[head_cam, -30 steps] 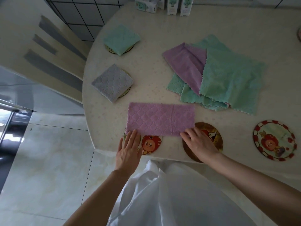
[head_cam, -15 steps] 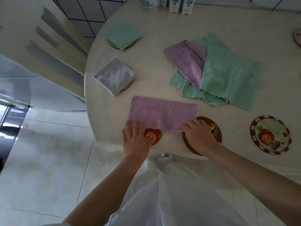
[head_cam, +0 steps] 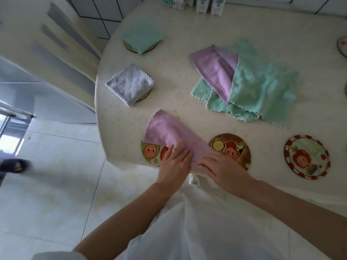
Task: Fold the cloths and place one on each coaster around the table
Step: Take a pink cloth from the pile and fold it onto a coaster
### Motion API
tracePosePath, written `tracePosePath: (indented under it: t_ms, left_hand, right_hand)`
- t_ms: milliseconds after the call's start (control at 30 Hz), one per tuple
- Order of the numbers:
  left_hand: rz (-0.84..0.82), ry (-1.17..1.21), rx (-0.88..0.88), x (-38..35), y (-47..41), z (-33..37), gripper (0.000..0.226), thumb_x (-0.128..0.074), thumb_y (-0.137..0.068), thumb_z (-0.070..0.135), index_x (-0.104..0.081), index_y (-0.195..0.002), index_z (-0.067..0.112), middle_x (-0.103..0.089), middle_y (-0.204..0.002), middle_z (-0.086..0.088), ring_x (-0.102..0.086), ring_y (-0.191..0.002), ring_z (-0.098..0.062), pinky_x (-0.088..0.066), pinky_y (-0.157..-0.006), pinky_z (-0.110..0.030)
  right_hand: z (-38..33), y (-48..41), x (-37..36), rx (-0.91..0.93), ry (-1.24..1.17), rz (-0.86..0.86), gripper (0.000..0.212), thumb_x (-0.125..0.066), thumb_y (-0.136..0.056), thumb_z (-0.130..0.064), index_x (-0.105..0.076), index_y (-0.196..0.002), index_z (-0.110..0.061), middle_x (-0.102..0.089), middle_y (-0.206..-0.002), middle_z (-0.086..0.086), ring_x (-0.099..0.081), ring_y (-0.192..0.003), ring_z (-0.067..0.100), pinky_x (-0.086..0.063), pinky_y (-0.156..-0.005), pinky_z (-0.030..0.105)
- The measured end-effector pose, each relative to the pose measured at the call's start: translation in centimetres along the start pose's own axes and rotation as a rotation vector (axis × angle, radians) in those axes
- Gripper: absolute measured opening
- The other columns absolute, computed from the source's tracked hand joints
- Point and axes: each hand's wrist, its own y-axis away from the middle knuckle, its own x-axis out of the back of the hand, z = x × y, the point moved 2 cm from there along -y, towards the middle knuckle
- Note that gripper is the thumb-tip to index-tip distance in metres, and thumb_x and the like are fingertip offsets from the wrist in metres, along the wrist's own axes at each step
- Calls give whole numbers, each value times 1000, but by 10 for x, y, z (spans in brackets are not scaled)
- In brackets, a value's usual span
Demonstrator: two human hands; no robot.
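Pressed flat, the left hand (head_cam: 174, 163) bore on the near end of the purple cloth (head_cam: 169, 132); the right hand (head_cam: 223, 166) touched that end, pinching or pressing could not be told. On the table (head_cam: 187, 30), a loose pile (head_cam: 262, 87) lay toward 2 o'clock. The purple cloth sat at 6 o'clock, overlapping the green coaster (head_cam: 150, 151). Beyond lay the brown coaster (head_cam: 232, 147) at 5, red coaster (head_cam: 306, 156) at 4, folded grey cloth (head_cam: 129, 84) at 9, green cloth (head_cam: 140, 36) at 11.

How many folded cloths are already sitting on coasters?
2: a green cloth at the far left edge of the table and a grey cloth just nearer. The purple cloth is mid-fold; the right side is cut off.
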Motion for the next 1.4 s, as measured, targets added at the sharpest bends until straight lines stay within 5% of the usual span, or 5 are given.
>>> tracePosePath:
  t_ms: [167,633,967,1267,1400]
  left_hand:
    - [-21,60,24,3,-5,8,40,-49,-88,31,-64,-121,16,-65,-124,-2,-55,-122,-24,-36,-108,-38]
    - [10,574,361,26,-41,14,40,-53,-94,28,-52,-134,25,-60,-130,3,-63,-109,-16,-54,-90,-34]
    - [67,715,601,16,-35,24,38,-60,-91,19,-59,-129,22,-64,-123,5,-59,-102,2,-41,-86,-6]
    - [122,881,1071,-3,-22,22,14,-61,-90,17,-73,-88,11,-71,-75,-2,-55,-64,-7,-43,-61,-26]
    - [345,1252,1379,-2,-25,10,22,-56,-92,16,-69,-77,6,-67,-73,-11,-56,-70,-17,-51,-70,-39]
  right_hand:
    - [24,-8,12,-130,-274,-168,20,-46,-94,-29,-62,-102,-23,-60,-88,-12,-45,-79,-3,-40,-76,15]
    - [168,-63,-10,-124,51,-528,102,-42,-77,18,-6,-141,-53,-14,-152,-17,-18,-141,16,-36,-107,45]
    - [175,-93,-19,451,-17,-468,65,-56,-73,14,-56,-127,-22,-57,-130,-3,-45,-125,18,-43,-100,45]
    - [170,-119,-15,244,-248,-629,29,-46,-88,-39,-65,-93,-18,-68,-80,0,-64,-72,16,-49,-60,31]
    - [155,-146,-21,57,-407,-536,11,-56,-93,-24,-66,-89,-21,-57,-65,-18,-53,-58,-3,-39,-57,26]
